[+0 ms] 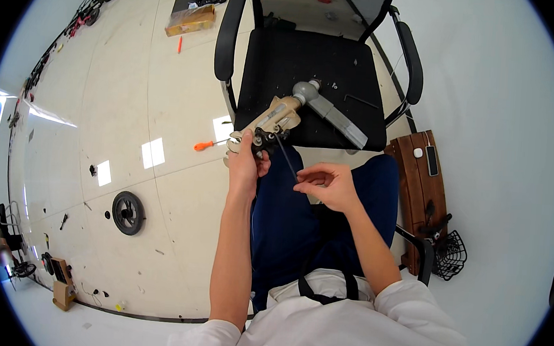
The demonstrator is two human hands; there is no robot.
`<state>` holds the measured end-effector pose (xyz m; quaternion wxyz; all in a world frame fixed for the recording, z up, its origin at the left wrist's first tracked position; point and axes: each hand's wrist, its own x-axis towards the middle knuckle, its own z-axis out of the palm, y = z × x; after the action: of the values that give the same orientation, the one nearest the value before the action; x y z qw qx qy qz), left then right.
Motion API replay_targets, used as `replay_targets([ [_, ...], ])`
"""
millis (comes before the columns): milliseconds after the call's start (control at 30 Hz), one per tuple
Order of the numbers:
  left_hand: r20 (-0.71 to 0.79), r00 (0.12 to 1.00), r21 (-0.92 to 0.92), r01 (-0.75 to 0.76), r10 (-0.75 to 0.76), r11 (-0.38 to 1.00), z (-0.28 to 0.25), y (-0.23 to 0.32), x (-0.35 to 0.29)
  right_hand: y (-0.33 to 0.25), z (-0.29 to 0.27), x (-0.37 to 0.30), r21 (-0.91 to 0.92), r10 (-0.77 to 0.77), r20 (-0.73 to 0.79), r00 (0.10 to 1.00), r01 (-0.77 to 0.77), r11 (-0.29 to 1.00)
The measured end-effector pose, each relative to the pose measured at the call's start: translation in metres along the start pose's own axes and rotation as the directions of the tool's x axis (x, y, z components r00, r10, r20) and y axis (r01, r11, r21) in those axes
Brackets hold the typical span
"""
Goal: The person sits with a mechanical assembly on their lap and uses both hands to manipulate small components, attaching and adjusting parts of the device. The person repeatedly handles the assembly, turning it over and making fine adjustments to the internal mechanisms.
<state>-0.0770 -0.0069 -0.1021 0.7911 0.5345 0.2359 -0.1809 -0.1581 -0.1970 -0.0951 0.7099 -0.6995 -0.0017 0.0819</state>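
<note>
Gripping a beige-and-black mechanical assembly (pixel 274 116) at the black chair seat's (pixel 275 60) front left corner, with fingers of the left hand (pixel 246 166). Pinching a thin dark rod (pixel 286 156) in the right hand's (pixel 331 184) fingers, near a grey tubular piece (pixel 338 118).

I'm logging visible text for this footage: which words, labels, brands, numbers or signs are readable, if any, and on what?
No text is readable in this view.
White fabric shirt: small dark outlined mark near the lower edge; too small to read.
Black rectangular phone: no legible text.
Yellowish-brown rectangular box on the floor: too small and blurred to read.
Thin dark rod in the right hand: no marking discernible.
</note>
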Motion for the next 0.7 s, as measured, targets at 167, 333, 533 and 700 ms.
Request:
replay_targets([
  [167, 0.041, 0.998, 0.025, -0.045, 0.044, 0.999, -0.011, -0.006, 0.009, 0.025, -0.105, 0.038, -0.174, -0.197, -0.861, 0.469, 0.093, 0.980],
  [333, 0.025, 1.000, 0.087, -0.010, 0.008, 0.996, 0.001, 0.002, -0.003, 0.041, -0.099, 0.016, -0.125, -0.058, -0.631, 0.774, -0.027, 0.992],
  [533, -0.013, 1.000, 0.073, 0.007, -0.006, 0.997, 0.002, 0.002, -0.007, 0.039, -0.083, 0.002, -0.027, 0.073, -0.443, 0.894, -0.094, 0.995],
  [700, 0.007, 1.000, 0.065, -0.001, 0.001, 0.998, 0.004, 0.004, -0.004, 0.032, -0.063, 0.003, 0.038, 0.105, -0.372, 0.922, -0.098, 0.994],
])
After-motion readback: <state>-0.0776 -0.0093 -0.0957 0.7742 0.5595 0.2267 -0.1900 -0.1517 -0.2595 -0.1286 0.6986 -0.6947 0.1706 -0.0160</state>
